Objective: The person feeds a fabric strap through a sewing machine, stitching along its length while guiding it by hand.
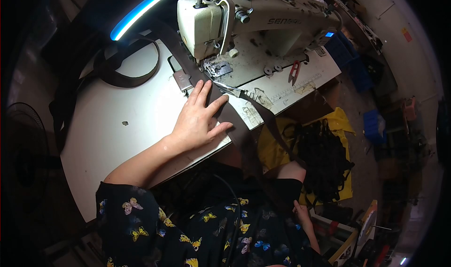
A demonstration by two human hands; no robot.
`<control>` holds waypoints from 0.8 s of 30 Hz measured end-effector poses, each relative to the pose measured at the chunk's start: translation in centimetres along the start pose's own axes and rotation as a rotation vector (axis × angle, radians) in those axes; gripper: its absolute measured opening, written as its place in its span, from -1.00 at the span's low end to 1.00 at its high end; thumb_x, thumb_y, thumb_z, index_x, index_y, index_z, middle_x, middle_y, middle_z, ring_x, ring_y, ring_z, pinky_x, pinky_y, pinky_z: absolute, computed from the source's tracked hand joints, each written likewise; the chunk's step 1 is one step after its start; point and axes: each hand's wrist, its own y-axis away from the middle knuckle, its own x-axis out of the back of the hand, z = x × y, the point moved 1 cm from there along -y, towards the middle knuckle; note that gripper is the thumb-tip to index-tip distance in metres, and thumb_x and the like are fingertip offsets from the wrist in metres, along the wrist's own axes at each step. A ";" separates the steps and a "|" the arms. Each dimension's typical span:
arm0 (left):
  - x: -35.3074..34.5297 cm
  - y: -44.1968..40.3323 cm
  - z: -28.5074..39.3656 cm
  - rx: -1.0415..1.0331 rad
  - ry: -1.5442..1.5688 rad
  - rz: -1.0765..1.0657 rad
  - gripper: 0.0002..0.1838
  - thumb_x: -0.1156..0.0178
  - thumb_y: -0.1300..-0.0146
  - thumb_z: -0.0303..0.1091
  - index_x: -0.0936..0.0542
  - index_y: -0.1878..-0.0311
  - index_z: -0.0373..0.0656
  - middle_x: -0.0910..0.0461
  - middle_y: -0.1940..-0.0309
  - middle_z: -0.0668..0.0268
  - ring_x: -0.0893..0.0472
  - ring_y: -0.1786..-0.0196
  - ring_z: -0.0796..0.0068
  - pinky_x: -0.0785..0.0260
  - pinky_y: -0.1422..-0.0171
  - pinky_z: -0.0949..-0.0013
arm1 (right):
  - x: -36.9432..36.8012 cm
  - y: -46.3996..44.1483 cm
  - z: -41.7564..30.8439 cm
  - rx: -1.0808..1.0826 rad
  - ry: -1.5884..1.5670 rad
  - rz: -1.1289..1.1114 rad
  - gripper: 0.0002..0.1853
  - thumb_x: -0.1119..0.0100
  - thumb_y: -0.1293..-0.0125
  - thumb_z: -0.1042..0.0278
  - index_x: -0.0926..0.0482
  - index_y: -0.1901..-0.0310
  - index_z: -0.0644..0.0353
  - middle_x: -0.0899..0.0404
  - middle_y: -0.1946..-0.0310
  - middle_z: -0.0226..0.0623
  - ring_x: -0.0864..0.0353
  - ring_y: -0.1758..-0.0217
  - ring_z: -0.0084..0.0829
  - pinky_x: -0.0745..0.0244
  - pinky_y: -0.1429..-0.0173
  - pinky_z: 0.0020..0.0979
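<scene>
My left hand (199, 112) lies flat with spread fingers on a wide dark fabric strip (227, 109), pressing it to the white table. The strip runs past the needle area of a sewing machine (202, 27) and hangs over the table's front edge. Beside my fingertips is a shiny metal strip guide (229, 89), from which a narrower dark strip (268, 117) trails down to the right. A metal block (182, 80) stands left of the wide strip. Low on the right, beside my lap, is my right hand (304, 217); its fingers are partly hidden, and what they hold does not show.
Red thread snips (294, 72) and two bobbins (273, 69) lie on the machine bed. A looped dark band (134, 82) rests at the table's back left. Below right, a heap of dark strips (324, 159) lies on yellow cloth (346, 122). A lit lamp (141, 13) hangs above.
</scene>
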 end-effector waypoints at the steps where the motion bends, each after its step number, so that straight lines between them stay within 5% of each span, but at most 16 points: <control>1: 0.0 0.0 0.0 -0.001 0.002 -0.001 -0.31 -0.27 -0.23 0.18 -0.50 -0.32 -0.02 -0.16 -0.43 -0.29 -0.10 -0.51 -0.33 -0.14 -0.49 -0.11 | 0.0 -0.2 0.3 -0.020 -0.007 -0.001 -0.35 -0.22 -0.34 -0.25 -0.52 0.70 0.17 -0.35 0.75 -0.57 -0.28 0.67 -0.68 -0.10 0.51 -0.55; 24: 0.0 0.0 -0.1 -0.014 0.011 0.017 -0.31 -0.31 -0.21 0.14 -0.47 -0.35 0.05 -0.17 -0.43 -0.27 -0.12 -0.50 -0.35 -0.17 -0.47 -0.13 | -0.1 0.3 -0.6 -0.064 -0.045 0.014 -0.44 -0.21 -0.39 -0.16 -0.48 0.63 0.10 -0.32 0.70 -0.60 -0.23 0.63 -0.67 -0.07 0.48 -0.53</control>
